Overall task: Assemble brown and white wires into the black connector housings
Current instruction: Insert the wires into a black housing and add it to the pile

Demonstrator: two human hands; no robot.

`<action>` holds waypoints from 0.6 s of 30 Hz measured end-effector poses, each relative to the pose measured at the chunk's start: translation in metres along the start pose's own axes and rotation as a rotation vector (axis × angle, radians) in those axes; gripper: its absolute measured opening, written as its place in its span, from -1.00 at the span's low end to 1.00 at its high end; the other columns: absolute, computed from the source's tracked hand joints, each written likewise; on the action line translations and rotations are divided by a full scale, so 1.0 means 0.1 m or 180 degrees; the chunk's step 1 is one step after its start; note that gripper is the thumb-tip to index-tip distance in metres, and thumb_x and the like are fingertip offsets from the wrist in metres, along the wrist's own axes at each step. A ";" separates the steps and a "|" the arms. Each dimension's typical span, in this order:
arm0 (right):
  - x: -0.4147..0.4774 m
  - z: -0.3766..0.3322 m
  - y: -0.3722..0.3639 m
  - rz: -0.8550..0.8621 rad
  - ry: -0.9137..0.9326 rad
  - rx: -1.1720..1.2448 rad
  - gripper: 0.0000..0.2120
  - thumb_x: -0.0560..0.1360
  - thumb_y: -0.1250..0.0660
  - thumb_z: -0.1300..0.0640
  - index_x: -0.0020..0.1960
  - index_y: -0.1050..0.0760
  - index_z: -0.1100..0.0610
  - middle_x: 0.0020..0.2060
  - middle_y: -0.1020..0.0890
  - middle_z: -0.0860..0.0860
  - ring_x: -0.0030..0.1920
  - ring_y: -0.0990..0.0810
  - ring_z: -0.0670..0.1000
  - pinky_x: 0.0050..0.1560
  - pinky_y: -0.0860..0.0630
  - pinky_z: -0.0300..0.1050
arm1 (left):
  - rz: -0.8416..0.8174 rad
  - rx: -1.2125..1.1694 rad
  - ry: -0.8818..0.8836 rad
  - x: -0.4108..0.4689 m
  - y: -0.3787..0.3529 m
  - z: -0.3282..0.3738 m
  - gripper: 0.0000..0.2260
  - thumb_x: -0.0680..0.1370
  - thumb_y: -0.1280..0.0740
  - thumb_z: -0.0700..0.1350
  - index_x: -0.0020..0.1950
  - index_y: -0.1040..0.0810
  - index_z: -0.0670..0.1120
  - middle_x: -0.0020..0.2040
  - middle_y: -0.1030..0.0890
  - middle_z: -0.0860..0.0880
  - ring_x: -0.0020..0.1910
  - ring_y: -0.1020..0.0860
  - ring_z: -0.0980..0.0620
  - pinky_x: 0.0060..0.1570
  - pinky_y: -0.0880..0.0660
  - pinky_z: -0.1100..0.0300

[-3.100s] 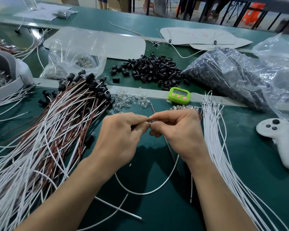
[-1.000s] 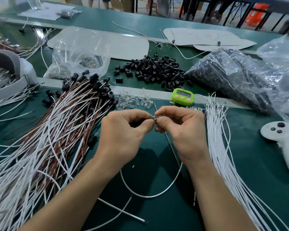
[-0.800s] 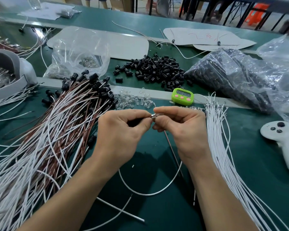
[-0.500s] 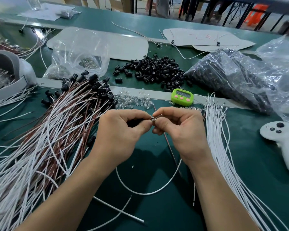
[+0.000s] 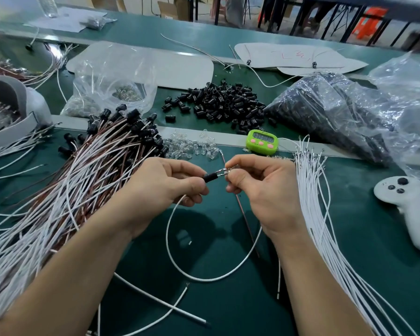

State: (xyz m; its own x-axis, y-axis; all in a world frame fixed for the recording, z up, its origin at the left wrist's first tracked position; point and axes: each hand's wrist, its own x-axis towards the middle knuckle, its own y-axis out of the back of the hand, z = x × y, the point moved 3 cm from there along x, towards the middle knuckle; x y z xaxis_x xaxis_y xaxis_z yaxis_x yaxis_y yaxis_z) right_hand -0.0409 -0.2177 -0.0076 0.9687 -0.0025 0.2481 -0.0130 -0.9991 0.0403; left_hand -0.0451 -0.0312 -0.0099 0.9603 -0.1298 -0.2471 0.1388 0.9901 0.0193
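Housing [image 5: 210, 177] is tiny, rigid, light: your left hand [image 5: 170, 187] fingers pinch its body; right hand [image 5: 262, 190] fingers pinch bendable metal terminals [image 5: 222, 171]; white wire [image 5: 205, 279] floppy.

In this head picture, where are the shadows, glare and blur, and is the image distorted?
Head view: soft shadows of the left hand and right hand fall on the green table mat beneath them; glare whitens the clear crinkled plastic bag; the far top right corner is smeared; the wide lens stretches things near the lower corners.
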 end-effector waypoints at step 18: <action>-0.02 0.03 -0.06 -0.0114 0.0083 0.0162 -0.78 0.42 -0.44 0.34 -0.16 -0.73 0.03 -0.37 -0.70 0.03 -0.40 -0.64 -0.02 -0.30 -0.54 -0.23 | 0.0010 -0.0345 -0.0364 -0.03 -0.15 -0.06 -0.88 0.56 -0.37 -0.38 -0.05 -0.65 -0.21 -0.24 -0.71 -0.19 -0.40 -0.57 0.05 -0.41 -0.45 0.31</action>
State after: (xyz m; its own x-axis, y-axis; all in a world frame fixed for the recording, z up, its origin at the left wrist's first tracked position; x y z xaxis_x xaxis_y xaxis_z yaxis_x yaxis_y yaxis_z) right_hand -0.0421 -0.2123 -0.0108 0.9616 0.0338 0.2724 0.0350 -0.9994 0.0007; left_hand -0.0517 -0.0452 -0.0152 0.9828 -0.1258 -0.1350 0.1148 0.9896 -0.0865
